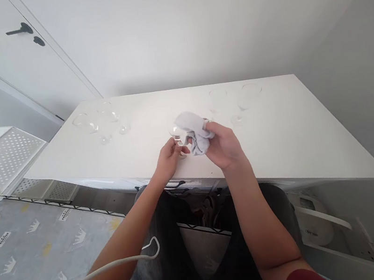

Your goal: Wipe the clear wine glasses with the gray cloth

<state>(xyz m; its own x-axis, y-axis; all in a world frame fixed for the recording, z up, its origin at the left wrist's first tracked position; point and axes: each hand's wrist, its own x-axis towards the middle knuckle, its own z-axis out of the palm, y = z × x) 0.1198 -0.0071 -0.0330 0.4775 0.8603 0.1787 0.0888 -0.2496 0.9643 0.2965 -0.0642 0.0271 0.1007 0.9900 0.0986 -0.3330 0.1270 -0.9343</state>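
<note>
My left hand (pixel 169 157) is closed on a clear stemmed glass (pixel 173 131) above the front part of the white table. The cloth hides much of the glass. My right hand (pixel 225 144) grips a bunched white cloth (pixel 192 129) that is pressed against the glass from the right. Left of my hands, two clear stemmed glasses (pixel 81 121) stand on the tabletop. More clear glasses (pixel 251 89) are at the right, behind my right hand. Their outlines are faint against the white surface.
The white table (pixel 299 131) backs against a wall. A perforated white rack (pixel 11 148) sits off its left end, beside a grey patterned mattress (pixel 41 248). White cables (pixel 97 270) cross near my left arm. A white round item (pixel 311 219) lies below the table at right.
</note>
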